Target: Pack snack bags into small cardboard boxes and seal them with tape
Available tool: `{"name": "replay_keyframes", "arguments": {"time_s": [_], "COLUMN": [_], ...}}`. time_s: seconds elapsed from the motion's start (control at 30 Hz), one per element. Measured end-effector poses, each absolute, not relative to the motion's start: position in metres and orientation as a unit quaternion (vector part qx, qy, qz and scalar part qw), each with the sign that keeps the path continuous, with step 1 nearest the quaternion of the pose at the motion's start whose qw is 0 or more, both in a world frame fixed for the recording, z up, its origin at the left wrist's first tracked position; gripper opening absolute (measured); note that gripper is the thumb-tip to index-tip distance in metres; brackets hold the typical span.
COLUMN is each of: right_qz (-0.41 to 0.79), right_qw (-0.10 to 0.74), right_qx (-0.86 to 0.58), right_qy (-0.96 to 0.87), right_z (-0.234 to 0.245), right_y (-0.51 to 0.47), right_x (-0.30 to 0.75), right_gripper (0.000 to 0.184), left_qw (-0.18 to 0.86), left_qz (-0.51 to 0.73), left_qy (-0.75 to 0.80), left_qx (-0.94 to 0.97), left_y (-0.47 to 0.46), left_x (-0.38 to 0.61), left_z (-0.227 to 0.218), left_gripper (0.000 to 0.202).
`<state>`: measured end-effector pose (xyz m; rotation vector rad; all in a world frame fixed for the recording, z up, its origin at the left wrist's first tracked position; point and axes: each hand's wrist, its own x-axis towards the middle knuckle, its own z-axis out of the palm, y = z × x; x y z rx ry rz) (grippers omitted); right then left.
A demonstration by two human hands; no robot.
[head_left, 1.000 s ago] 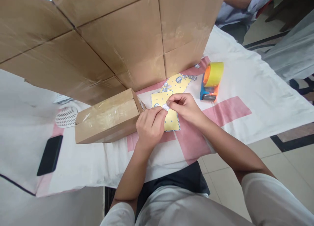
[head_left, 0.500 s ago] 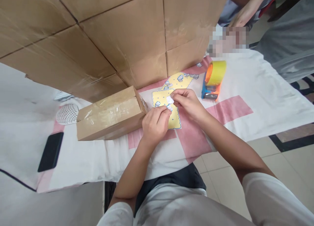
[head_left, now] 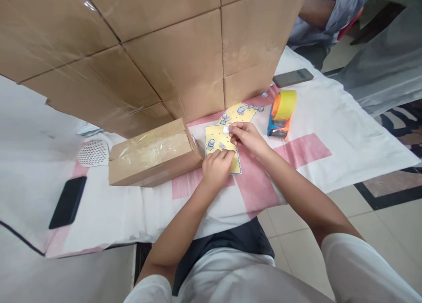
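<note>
My right hand pinches a small white piece, maybe a label, between thumb and fingertips. Below and to its left, my left hand rests with fingers curled over the lower part of a yellow patterned panel. Whatever those left fingers hold, if anything, is hidden. Small blue-and-grey figures dot the panel, and I cannot tell which are printed and which lie loose. A taped cardboard box lies just left of my left hand. To the right of my right hand stands a tape dispenser with a yellow roll.
Stacked cardboard boxes form a wall at the back of the cloth-covered table. One dark phone lies at the left, another phone at the back right. A white perforated object touches the box. A co-worker's sleeve shows beyond.
My hands have drawn apart, the left lower on the panel, while the right keeps the white piece. The co-worker's hand has pulled back, and a phone shows there. My view has shifted slightly.
</note>
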<state>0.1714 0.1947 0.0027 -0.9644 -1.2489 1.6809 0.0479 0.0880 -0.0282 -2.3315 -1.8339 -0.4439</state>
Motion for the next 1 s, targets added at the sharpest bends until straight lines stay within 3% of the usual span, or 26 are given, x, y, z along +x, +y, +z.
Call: {"name": "replay_keyframes", "arguments": {"time_s": [0.23, 0.5, 0.63, 0.8, 0.93, 1.0], "right_qz": [0.69, 0.682, 0.648, 0.556, 0.528, 0.524], "right_qw": [0.418, 0.418, 0.437, 0.469, 0.451, 0.457], "right_qx": [-0.372, -0.342, -0.316, -0.283, -0.281, -0.287], "right_qy": [-0.459, -0.493, -0.538, -0.625, -0.663, -0.659], "right_z": [0.001, -0.021, -0.033, -0.036, -0.039, -0.042], "right_y": [0.196, 0.192, 0.188, 0.183, 0.173, 0.17], "right_x": [0.173, 0.154, 0.134, 0.108, 0.099, 0.097], "right_gripper": [0.011, 0.026, 0.021, 0.012, 0.01, 0.009], "left_qw": [0.074, 0.077, 0.091, 0.241, 0.385, 0.35], "left_qz": [-0.116, -0.11, -0.13, -0.316, -0.44, -0.482], "left_qy": [-0.624, -0.587, -0.581, -0.537, -0.602, -0.673], "left_qx": [-0.769, -0.798, -0.799, -0.744, -0.543, -0.439], "left_y": [0.084, 0.074, 0.063, 0.035, 0.017, 0.015], "left_x": [0.051, 0.045, 0.047, 0.023, -0.049, -0.09], "left_z": [-0.035, -0.037, -0.037, -0.005, 0.035, 0.04], "left_gripper": [0.019, 0.011, 0.016, 0.018, 0.022, 0.026]}}
